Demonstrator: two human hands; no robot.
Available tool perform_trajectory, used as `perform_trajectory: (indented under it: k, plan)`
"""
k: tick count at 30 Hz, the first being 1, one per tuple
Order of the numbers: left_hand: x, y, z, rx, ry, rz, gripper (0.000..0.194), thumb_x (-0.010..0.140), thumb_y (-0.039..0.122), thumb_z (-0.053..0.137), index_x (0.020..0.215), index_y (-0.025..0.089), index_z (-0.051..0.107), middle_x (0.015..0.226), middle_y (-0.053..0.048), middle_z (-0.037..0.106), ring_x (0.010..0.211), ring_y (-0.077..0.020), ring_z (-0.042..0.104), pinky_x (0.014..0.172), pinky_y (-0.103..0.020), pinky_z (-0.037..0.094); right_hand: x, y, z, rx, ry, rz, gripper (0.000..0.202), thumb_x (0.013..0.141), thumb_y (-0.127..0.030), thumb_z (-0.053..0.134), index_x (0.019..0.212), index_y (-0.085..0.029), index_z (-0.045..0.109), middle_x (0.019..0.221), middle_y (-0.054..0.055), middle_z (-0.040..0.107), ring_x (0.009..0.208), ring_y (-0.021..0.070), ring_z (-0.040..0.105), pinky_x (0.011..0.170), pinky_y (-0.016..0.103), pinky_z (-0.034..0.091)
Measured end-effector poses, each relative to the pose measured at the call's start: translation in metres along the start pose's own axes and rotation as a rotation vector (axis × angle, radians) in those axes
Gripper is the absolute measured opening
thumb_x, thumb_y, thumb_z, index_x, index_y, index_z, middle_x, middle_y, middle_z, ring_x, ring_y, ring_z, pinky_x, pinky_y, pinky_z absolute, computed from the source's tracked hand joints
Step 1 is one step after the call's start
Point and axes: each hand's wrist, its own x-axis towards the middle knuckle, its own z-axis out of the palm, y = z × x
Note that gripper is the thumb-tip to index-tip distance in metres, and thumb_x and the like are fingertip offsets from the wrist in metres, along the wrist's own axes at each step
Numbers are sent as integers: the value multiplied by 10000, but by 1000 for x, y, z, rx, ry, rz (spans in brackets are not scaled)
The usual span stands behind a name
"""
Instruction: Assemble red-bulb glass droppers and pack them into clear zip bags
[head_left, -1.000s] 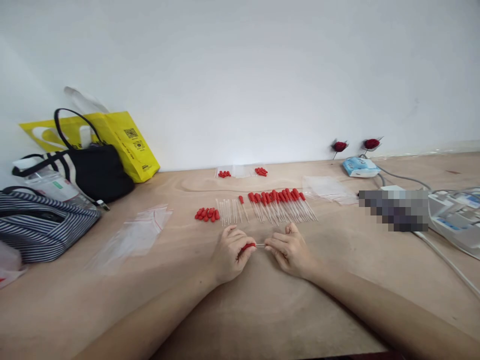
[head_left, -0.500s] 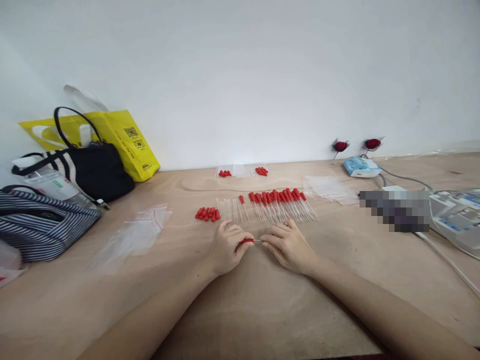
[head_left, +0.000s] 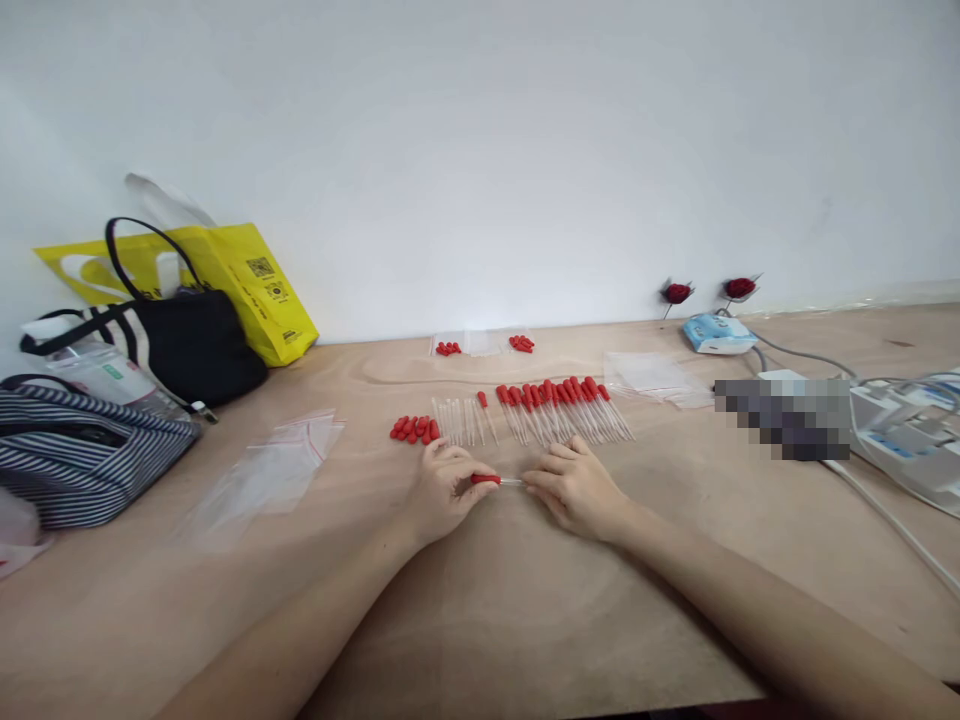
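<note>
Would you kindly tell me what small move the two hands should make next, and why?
Perhaps the left hand should release the red bulb: it appears fitted over the end of the clear tube, which the right hand is holding.

1) Left hand (head_left: 442,495): shifted leftward and slightly farther up the table than a second ago; its raised knuckles now sit right by the loose bulbs (head_left: 415,429), where earlier they were below the bare tubes (head_left: 459,422)
2) Bulb (head_left: 486,479): carried left along with the left hand's pinch
3) Tube (head_left: 511,482): a longer stretch shows between the hands than half a second ago
4) Right hand (head_left: 577,492): a little nearer the capped tubes (head_left: 559,410) than a second ago
</note>
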Motion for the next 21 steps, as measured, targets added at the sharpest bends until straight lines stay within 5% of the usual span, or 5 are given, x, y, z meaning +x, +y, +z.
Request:
perform_trajectory:
  k: [5, 11, 21]
  plan:
    - [3, -15, -17, 183, 210, -199, 555, 706, 411, 601, 1183, 184, 430, 1018, -79, 598, 933, -241, 524, 856, -399, 347, 24, 5, 8, 69, 77, 275, 203, 820, -233, 441, 954, -201, 589, 764, 17, 632, 750, 156, 505, 662, 288, 231]
    - [-2, -49, -33, 328, 372, -432, 324, 689, 246, 546, 1008, 191, 529, 953, -61, 608, 907, -254, 532, 834, -400, 364, 76, 8, 29, 18, 80, 607, 170, 789, -231, 432, 889, -165, 552, 755, 34, 639, 794, 169, 548, 689, 291, 232]
    - [-4, -65, -29, 270, 255, -538, 301, 605, 161, 516, 892, 201, 598, 899, -41, 595, 897, -246, 519, 818, -393, 389, 97, 8, 45, -69, -5, 669, 212, 778, -237, 414, 824, -170, 610, 802, 78, 650, 822, 198, 548, 727, 333, 216]
